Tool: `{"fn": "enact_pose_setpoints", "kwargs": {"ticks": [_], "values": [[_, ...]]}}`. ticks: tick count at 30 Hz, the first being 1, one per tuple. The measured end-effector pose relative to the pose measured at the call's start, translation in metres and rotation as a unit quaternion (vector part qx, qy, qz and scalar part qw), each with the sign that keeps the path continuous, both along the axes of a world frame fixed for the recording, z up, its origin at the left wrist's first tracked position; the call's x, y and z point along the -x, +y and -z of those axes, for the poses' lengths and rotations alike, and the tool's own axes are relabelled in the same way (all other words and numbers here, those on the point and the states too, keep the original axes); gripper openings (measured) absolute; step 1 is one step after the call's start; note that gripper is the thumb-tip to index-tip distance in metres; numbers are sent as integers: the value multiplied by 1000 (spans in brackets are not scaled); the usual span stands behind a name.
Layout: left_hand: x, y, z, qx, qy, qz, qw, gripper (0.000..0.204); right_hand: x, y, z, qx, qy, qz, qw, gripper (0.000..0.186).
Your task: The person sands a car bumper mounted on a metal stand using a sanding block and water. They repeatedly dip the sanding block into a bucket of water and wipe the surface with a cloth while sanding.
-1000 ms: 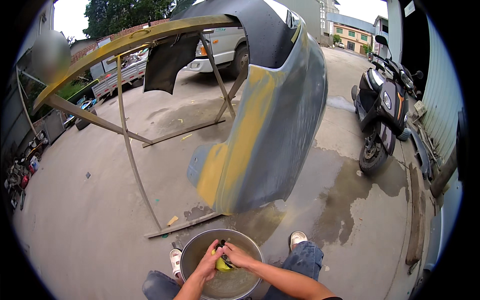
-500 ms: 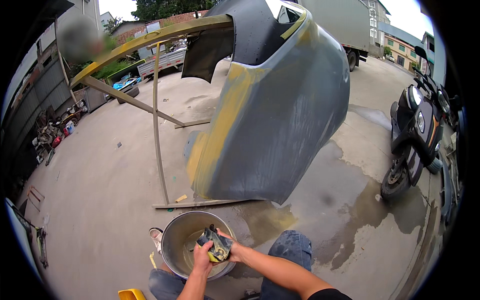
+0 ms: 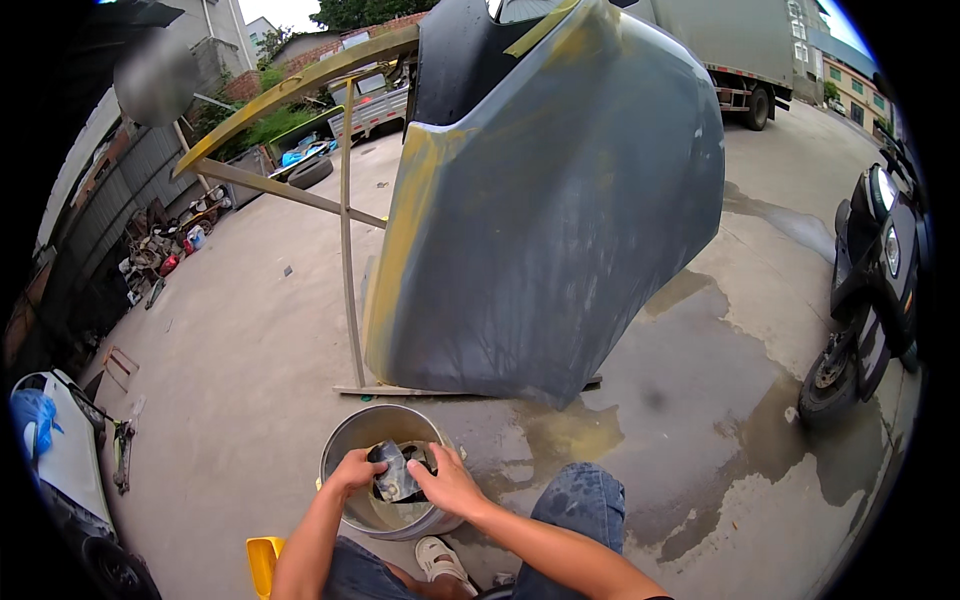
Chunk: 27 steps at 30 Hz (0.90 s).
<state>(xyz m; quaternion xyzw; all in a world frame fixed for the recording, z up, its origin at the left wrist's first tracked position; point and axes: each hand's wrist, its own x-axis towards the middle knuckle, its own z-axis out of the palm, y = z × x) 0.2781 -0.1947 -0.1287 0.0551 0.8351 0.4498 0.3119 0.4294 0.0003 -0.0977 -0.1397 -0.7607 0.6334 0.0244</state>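
Note:
Over a round metal bucket point(image 3: 335, 440) between my knees, both hands handle a small dark grey sheet of wet-looking sandpaper point(image 3: 398, 477). My left hand point(image 3: 354, 470) pinches its left edge, thumb on top. My right hand point(image 3: 447, 484) has its thumb at the sheet's right edge, with the fingers reaching beyond it over a black item that is mostly hidden. Cloudy water point(image 3: 385, 512) shows in the bucket below the hands. Ahead stands a large grey car body panel point(image 3: 540, 220), its left edge smeared yellow, leaning on a metal stand point(image 3: 350, 240).
Wet patches point(image 3: 690, 400) spread over the concrete to the right. A dark motorbike point(image 3: 860, 310) is parked at far right, a truck point(image 3: 720, 50) behind the panel. A yellow container point(image 3: 262, 565) sits by my left forearm. A white vehicle point(image 3: 70, 450) is at far left.
The hands have moved apart and the sandpaper, bunched between them before, now lies flatter between the fingers. A yellow bit seen in the hands is now out of sight. The view has shifted left.

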Motion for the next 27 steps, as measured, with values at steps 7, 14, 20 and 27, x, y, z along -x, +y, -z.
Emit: {"fn": "enact_pose_setpoints", "kwargs": {"ticks": [7, 14, 20, 27], "values": [[42, 32, 161, 376, 114, 406, 825, 45, -44, 52, -11, -22, 20, -58, 998, 53], [30, 41, 305, 292, 102, 520, 796, 47, -41, 72, 3, -28, -41, -88, 995, 53], [26, 22, 225, 296, 40, 429, 853, 46, -33, 54, 6, -28, -1, -94, 995, 58], [17, 6, -22, 29, -53, 155, 986, 25, -7, 33, 3, 154, -80, -68, 983, 72]]}}
